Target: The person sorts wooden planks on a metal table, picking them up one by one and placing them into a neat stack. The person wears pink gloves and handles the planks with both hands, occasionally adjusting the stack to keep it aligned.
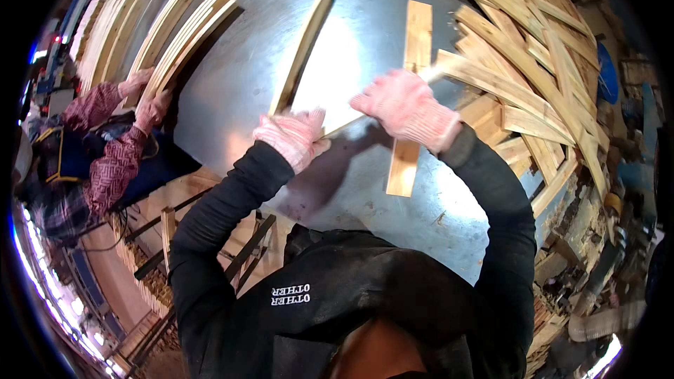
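Both my hands wear pale pink knit gloves. My right hand (408, 109) is closed around a narrow wooden strip (344, 126) that slants up to the right above the metal table (361, 168). At the strip's lower left end, my left hand (291, 139) is closed, its fingertips partly hidden. Just beyond the left hand, another wooden strip (303, 45) lies lengthwise, its near end behind the glove. Beneath my right hand and the held strip, a flat, wider board (419, 31) rests on the table, its middle covered.
A jumbled pile of wooden strips (519, 91) covers the table's right side. At the left, a co-worker's gloved hands (151, 105) hold a row of stacked strips (189, 35), with more bundles (109, 31) beyond. A dark metal frame (253, 249) stands below the table's near left edge.
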Tool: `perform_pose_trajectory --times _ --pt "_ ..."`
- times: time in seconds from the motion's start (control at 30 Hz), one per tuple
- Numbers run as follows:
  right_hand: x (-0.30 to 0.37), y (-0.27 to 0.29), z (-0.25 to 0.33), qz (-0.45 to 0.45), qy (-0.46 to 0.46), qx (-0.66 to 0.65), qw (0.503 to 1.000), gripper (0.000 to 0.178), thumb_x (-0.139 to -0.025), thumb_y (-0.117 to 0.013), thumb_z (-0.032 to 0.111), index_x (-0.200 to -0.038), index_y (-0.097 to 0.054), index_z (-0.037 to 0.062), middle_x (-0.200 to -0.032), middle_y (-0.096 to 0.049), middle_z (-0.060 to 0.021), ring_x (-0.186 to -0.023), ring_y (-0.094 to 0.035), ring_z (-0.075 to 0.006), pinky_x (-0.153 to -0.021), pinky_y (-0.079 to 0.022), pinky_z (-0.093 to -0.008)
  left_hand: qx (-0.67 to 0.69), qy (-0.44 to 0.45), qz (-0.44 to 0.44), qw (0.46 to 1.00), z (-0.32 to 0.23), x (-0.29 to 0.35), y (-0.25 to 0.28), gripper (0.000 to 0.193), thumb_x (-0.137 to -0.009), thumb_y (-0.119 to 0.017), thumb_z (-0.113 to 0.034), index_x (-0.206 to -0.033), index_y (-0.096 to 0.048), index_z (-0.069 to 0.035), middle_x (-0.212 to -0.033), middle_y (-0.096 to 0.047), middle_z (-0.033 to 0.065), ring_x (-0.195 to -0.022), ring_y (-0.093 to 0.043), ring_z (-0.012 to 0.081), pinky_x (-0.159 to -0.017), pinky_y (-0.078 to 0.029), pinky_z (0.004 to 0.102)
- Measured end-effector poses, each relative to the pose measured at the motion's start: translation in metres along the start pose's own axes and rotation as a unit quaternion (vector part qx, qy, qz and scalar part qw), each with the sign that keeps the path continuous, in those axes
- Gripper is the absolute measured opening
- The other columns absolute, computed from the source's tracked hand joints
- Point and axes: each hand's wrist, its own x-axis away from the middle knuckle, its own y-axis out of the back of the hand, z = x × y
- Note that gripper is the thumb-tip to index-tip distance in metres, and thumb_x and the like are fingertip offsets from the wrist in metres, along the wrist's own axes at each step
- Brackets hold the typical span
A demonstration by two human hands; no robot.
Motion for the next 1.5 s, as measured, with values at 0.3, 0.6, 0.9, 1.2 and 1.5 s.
perform_pose_trajectory --times 0.3,0.6,0.9,1.2,1.5 --pt "0.109 -0.037 -0.231 -0.176 -0.448 0.137 0.866 0.094 -0.064 -0.078 0.051 -0.139 -0.046 0.0058 -0.138 -0.052 -0.0204 -0.129 -0.049 -0.0354 -0.109 -0.034 -0.0525 0.157 0.222 -0.218 0.937 0.058 -0.006 -0.110 0.046 -0.075 -0.078 -0.014 -0.117 -0.060 -0.008 -0.146 -0.038 0.0225 -0.117 -0.055 0.0376 -0.099 -0.047 0.0456" --pt "0.110 -0.038 -0.288 0.149 -0.476 0.153 0.853 0.044 -0.077 -0.065 0.039 -0.107 -0.072 0.0068 -0.105 -0.071 -0.0156 -0.103 -0.066 -0.0312 -0.097 -0.048 -0.0387 0.139 0.240 -0.220 0.935 0.142 0.024 -0.167 0.078 -0.087 -0.070 -0.017 -0.151 -0.027 -0.006 -0.116 -0.059 0.0254 -0.097 -0.062 0.0412 -0.084 -0.052 0.0482" --pt "0.053 -0.099 -0.168 -0.040 -0.310 0.134 0.941 0.079 -0.074 -0.073 0.036 -0.133 -0.040 -0.0042 -0.112 -0.066 -0.0213 -0.108 -0.062 -0.0384 -0.093 -0.048 -0.0418 0.297 0.028 -0.261 0.918 -0.060 -0.004 -0.164 0.084 -0.073 -0.078 -0.035 -0.140 -0.044 0.003 -0.135 -0.050 0.0270 -0.125 -0.049 0.0421 -0.104 -0.039 0.0521" --pt "-0.033 0.008 -0.068 0.069 -0.231 -0.077 0.967 0.092 -0.073 -0.074 0.030 -0.147 -0.030 -0.0005 -0.105 -0.067 -0.0189 -0.099 -0.065 -0.0279 -0.085 -0.052 -0.0360 0.146 0.060 -0.111 0.981 -0.143 -0.057 -0.193 0.079 -0.086 -0.056 -0.029 -0.152 -0.022 -0.004 -0.150 -0.024 0.0360 -0.141 -0.022 0.0513 -0.109 -0.017 0.0686" --pt "-0.072 0.136 -0.072 -0.049 0.024 -0.511 0.858 0.051 -0.078 -0.076 0.037 -0.117 -0.064 0.0062 -0.102 -0.069 -0.0168 -0.092 -0.065 -0.0304 -0.083 -0.052 -0.0386 0.685 0.068 -0.131 0.713 -0.015 -0.011 -0.169 0.095 -0.067 -0.046 0.013 -0.155 -0.015 -0.005 -0.150 -0.032 0.0285 -0.135 -0.042 0.0368 -0.100 -0.044 0.0393"
